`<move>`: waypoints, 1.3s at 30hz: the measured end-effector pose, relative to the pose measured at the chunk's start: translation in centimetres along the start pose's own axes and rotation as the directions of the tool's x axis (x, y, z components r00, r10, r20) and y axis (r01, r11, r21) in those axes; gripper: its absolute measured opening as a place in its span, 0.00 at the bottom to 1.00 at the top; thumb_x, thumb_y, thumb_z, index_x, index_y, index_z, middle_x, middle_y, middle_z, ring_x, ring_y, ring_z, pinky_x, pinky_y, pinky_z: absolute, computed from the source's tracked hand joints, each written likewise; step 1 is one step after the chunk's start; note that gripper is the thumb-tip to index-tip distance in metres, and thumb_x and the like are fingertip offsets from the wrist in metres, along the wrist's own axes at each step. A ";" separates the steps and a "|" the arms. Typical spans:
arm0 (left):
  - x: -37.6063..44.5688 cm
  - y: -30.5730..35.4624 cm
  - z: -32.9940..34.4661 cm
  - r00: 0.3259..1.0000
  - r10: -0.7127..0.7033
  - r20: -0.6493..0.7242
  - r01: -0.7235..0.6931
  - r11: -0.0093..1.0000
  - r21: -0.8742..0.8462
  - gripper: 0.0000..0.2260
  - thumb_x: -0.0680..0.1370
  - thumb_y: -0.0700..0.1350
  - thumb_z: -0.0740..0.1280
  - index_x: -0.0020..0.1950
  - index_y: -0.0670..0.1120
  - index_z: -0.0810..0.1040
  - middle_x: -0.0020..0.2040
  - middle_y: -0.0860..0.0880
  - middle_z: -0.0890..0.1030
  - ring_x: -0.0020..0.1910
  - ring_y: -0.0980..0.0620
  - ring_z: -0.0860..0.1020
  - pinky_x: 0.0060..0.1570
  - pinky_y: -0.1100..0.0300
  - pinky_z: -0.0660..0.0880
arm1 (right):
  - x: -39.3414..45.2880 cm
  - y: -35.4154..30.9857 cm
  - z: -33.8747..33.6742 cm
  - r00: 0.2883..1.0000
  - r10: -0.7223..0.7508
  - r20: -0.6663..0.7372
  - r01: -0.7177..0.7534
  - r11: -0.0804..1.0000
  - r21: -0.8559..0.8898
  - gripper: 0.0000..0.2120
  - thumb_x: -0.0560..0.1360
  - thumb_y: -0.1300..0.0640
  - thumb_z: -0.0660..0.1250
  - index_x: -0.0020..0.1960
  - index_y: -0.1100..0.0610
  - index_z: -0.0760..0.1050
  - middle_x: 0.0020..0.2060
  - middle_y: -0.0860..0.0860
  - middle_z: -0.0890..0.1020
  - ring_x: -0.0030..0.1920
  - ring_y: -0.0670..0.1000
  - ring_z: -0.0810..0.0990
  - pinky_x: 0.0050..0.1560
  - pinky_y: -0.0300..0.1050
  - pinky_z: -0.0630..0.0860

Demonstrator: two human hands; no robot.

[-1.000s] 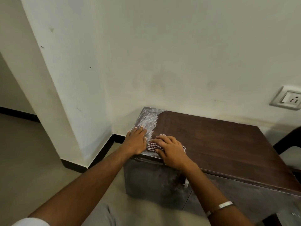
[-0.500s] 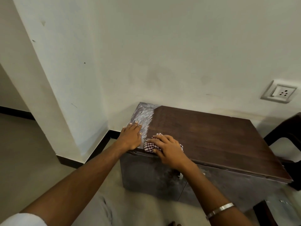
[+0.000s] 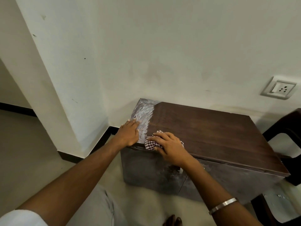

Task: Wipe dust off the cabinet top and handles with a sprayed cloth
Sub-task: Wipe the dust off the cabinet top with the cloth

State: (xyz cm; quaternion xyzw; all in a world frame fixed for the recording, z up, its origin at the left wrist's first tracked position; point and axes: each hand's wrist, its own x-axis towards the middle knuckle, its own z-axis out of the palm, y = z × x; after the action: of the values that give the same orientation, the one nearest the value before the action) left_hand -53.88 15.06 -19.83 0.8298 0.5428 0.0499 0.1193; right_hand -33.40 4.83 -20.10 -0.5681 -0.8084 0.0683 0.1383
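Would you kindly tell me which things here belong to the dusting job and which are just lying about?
Part of the job:
- checked cloth, pressed under the right hand
- cabinet top, its dusty strip at the left end
- left hand, flat on that end

Just there:
- wall socket
- dark chair
- bangle

No text, label, brand or number is showing anywhere that can be read. The cabinet (image 3: 211, 134), the cloth (image 3: 150, 144), the wall (image 3: 162, 46) and the wall socket (image 3: 278, 88) are carrying no writing; the socket is showing only its holes and switch.
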 end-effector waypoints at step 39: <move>-0.6 -1.1 -1.8 0.973 -0.199 -0.119 0.094 0.808 -0.581 0.16 0.83 0.37 0.53 0.68 0.41 0.72 0.70 0.44 0.72 0.68 0.47 0.70 0.56 0.68 0.61 | 5.0 -3.3 1.2 0.997 -0.072 0.027 0.072 0.997 0.026 0.20 0.81 0.47 0.56 0.72 0.39 0.62 0.72 0.41 0.64 0.71 0.50 0.59 0.70 0.53 0.58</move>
State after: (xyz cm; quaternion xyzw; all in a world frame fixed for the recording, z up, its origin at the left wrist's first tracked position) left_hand -55.49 15.22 -18.35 0.7037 0.5735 0.2731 0.3184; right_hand -38.30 8.45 -19.62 -0.5358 -0.8293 0.0810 0.1365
